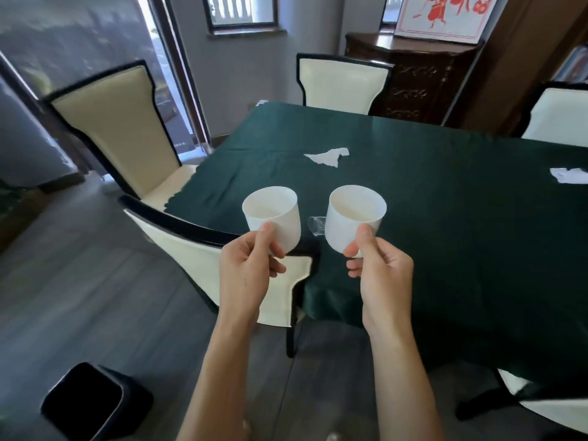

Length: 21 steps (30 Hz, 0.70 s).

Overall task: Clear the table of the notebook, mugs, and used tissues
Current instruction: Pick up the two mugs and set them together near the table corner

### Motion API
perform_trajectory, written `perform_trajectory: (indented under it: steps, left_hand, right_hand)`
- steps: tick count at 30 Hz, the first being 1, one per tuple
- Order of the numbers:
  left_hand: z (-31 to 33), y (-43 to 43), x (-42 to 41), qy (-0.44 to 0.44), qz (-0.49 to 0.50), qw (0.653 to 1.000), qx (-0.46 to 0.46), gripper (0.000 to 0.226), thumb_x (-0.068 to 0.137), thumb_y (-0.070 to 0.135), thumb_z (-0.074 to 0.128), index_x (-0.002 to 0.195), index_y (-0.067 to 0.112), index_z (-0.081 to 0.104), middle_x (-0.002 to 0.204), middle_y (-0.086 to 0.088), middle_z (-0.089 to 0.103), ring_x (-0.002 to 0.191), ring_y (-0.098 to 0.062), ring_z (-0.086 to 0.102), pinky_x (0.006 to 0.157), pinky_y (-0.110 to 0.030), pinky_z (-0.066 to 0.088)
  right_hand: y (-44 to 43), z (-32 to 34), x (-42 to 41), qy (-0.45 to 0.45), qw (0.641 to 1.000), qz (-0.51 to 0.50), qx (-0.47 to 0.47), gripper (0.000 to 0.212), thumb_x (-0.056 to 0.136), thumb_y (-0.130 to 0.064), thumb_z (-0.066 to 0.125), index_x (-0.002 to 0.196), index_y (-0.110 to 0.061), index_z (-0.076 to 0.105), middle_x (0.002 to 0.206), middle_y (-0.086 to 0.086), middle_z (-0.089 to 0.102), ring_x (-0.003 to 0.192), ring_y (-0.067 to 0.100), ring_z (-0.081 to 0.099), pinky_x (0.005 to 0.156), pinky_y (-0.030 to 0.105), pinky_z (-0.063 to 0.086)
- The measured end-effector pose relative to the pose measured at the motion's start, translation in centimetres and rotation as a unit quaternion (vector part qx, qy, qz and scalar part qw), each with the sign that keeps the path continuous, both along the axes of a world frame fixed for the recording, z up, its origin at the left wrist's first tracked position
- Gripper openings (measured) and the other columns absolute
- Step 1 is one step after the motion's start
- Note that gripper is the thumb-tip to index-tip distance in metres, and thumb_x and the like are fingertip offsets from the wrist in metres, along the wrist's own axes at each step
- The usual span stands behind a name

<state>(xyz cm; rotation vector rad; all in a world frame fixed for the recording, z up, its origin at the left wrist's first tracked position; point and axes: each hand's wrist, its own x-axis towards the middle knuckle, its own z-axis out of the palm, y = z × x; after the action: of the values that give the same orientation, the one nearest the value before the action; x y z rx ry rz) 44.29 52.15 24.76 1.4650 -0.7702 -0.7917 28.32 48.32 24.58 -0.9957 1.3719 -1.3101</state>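
Nearest the camera, on the floor at lower left, stands a black bin (95, 405) — a likely place for the tissues, though that is only a guess. Above it both forearms reach forward. The left hand (248, 272) is clamped on a white mug (273, 218), thumb pressed to its lower wall and the other fingers curled beneath; the right hand (378, 272) grips a second white mug (354, 218) the same way. Both mugs are held clear of the bench (445, 218), over its near edge, rims tipped slightly toward the viewer, and they look empty. A clear glass-like handle (315, 225) shows between them, seemingly on the right-hand mug.

These look like thin ceramic: stiff, smooth, fairly light, and quick to chip if knocked together, so keeping them apart seems wise. A pinch low on the wall could slip; the handle or a fuller wrap would be safer.

Farther off on the green cloth lies a crumpled white tissue (327, 155), with another tissue (569, 176) at the right edge — soft, weightless, easily pinched up. No notebook is in view. Cream chairs (124, 122) ring the bench.
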Motion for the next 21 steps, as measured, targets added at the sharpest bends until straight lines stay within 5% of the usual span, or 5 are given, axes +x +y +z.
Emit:
perform_trajectory:
  steps: [11, 21]
  left_hand:
    - [1.2, 2.0, 17.9, -0.021, 0.024, 0.999, -0.03, 0.051, 0.101, 0.038, 0.056, 0.057, 0.012, 0.061, 0.057, 0.001, 0.062, 0.052, -0.016, 0.062, 0.062, -0.032, 0.046]
    - [0.5, -0.4, 26.5, -0.013, 0.066, 0.997, -0.042, 0.053, 0.104, 0.034, 0.057, 0.06, 0.005, 0.061, 0.057, -0.001, 0.06, 0.053, -0.018, 0.057, 0.063, -0.035, 0.047]
  right_hand:
    - [0.9, 2.6, 16.6, 0.002, 0.999, -0.007, -0.053, 0.047, 0.099, -0.041, 0.064, 0.058, -0.018, 0.068, 0.074, 0.003, 0.067, 0.063, 0.011, 0.06, 0.067, 0.029, 0.051]
    - [-2.3, 2.4, 25.7, -0.007, 0.998, 0.023, -0.061, 0.046, 0.101, -0.035, 0.062, 0.062, -0.013, 0.068, 0.061, -0.006, 0.066, 0.065, 0.015, 0.059, 0.067, 0.031, 0.052]
